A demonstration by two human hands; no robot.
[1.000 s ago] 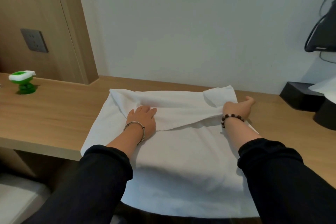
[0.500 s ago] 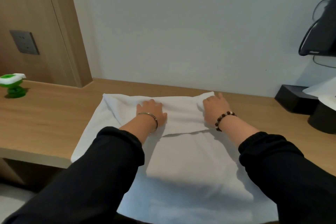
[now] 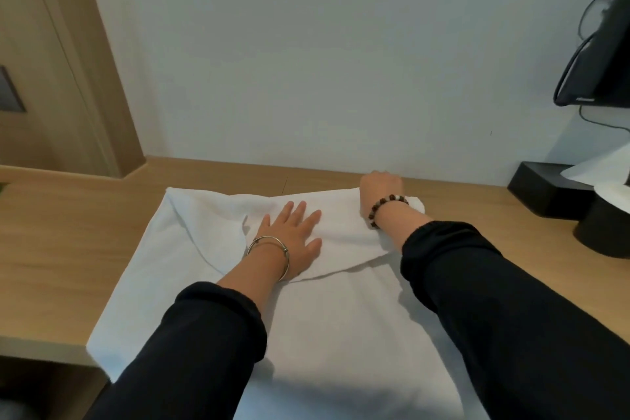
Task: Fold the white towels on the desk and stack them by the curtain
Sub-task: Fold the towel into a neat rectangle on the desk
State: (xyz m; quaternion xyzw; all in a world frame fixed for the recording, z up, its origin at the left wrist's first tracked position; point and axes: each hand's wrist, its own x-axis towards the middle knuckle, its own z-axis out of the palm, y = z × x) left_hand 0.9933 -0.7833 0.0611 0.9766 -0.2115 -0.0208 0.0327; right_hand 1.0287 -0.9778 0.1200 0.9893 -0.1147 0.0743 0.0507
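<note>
Where left hand [image 3: 293, 236] presses, smooth towel [image 3: 341, 317] lies folded.

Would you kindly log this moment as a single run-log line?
stage: folding | left hand: flat on white towel | right hand: grips towel's far-right corner

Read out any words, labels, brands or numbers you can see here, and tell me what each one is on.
No text here can be read.
On the black screen: a tiny pale mark at its lower edge, perhaps a logo, too small and blurred to read.
On the white towel, desk and black box: no writing shows.
</note>
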